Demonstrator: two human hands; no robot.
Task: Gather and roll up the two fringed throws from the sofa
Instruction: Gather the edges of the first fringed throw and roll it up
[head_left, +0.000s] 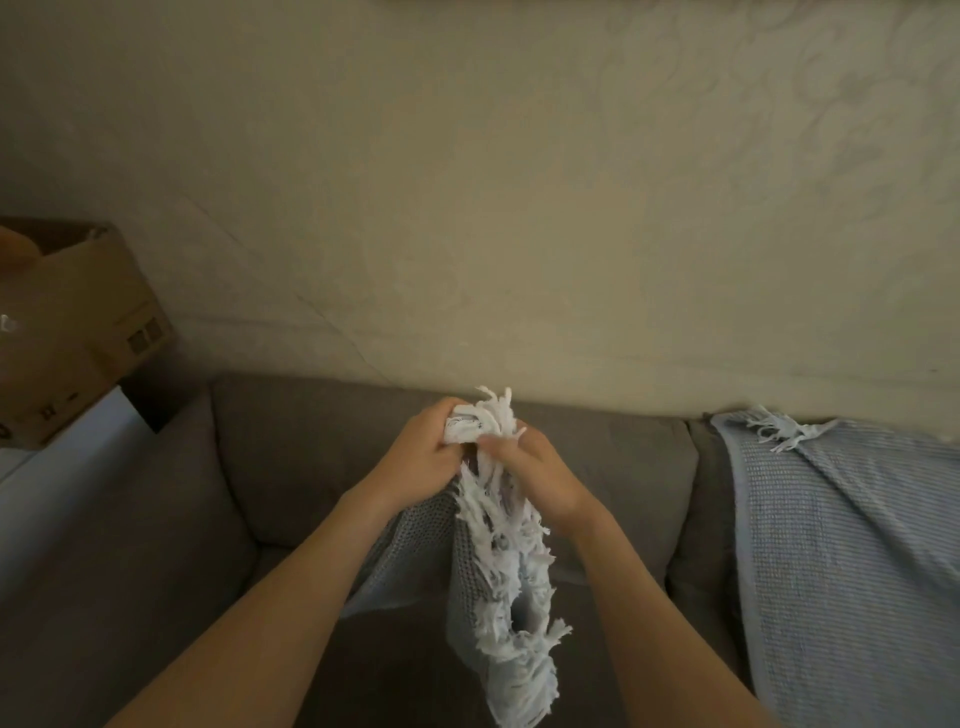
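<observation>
One pale blue fringed throw (501, 582) hangs bunched in front of me over the grey sofa (291, 457), its white fringe trailing down. My left hand (421, 452) grips the gathered top of it. My right hand (535, 467) holds the same bunch just beside the left, fingers curled into the fringe. The second pale blue throw (852, 561) lies spread over the sofa's right back cushion and seat, a tuft of fringe at its top edge.
A cardboard box (78, 322) sits at the left beyond the sofa arm, on a white surface (62, 467). A beige patterned wall (519, 208) rises behind the sofa.
</observation>
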